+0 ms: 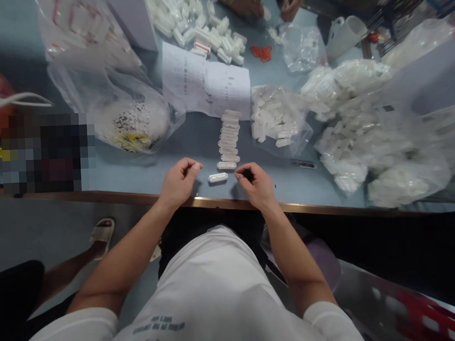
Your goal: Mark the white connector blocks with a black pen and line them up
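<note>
Between my two hands a small white rectangular plastic piece (218, 178) with a row of dark marks lies flat on the table. My left hand (180, 183) is just left of it, thumb and fingertips drawn together in a pinch; anything held there is too small to make out. On the other side, my right hand (257, 185) is curled with its thumb against the fingers. A dark patch shows inside its fingers, and I cannot tell whether it is a part or shadow. Behind the piece runs a column of several similar white pieces (228, 144).
Printed sheets (207, 81) lie beyond the column. An open bag of white parts (272, 115) is right of it, with more filled bags (361, 134) farther right. A bag (135, 119) stands left. Another person's hands (291, 2) work at the far side near a pile of white parts (202, 26).
</note>
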Demonstrator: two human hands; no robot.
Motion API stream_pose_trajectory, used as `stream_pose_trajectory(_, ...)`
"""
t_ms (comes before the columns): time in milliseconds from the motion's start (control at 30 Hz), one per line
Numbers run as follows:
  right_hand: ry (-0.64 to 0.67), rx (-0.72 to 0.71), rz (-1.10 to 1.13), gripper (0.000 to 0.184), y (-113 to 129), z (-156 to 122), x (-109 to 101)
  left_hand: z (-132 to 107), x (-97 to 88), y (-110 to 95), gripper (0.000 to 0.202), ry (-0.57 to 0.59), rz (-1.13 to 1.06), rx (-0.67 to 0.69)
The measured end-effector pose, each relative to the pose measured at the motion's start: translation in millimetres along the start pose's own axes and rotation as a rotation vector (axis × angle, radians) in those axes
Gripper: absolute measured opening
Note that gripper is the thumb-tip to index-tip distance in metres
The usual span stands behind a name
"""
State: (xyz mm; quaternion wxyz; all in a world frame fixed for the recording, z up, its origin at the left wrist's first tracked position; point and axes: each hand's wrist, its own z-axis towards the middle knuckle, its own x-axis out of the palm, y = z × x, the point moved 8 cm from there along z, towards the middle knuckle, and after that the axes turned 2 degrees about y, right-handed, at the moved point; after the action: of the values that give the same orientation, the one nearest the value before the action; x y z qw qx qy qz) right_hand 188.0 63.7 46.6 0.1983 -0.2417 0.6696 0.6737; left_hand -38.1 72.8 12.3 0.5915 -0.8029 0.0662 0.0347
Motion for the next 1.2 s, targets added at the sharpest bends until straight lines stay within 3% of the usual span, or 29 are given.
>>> stream_pose_trajectory(100,0.033,-0.037,-0.063,0.017,-3.0,-0.7,4.7,-1.4,7.3,-9.4,0.025,0.069,0.457,0.193)
stream_pose_trajectory(200,0.044,-0.085,-0.132,0.019,-3.2,-1.7,6.7,-5.8,17.1,-10.0,0.030,0.122,0.644,0.309)
stream_pose_trajectory(500,0.070,-0.117,-0.201,0.018,-6.1,-3.0,14.1,-11.6,28.9,-0.6,0.034,0.152,0.716,0.452)
stream_pose_trajectory(667,0.075,-0.282,-0.283,0.019,-0.7,-4.7,24.8,-9.7,34.4,0.4,0.039,0.161,0.849,0.480)
stream_pose_trajectory(833,0.142,-0.428,-0.373,0.023,4.1,-10.1,38.9,-9.3,36.2,1.0,0.041,0.173,0.831,0.493)
stream_pose_trajectory(1200,0.175,-0.484,-0.570,0.033,18.2,-12.6,42.9,-11.6,38.8,1.6,0.042,0.174,0.899,0.553)
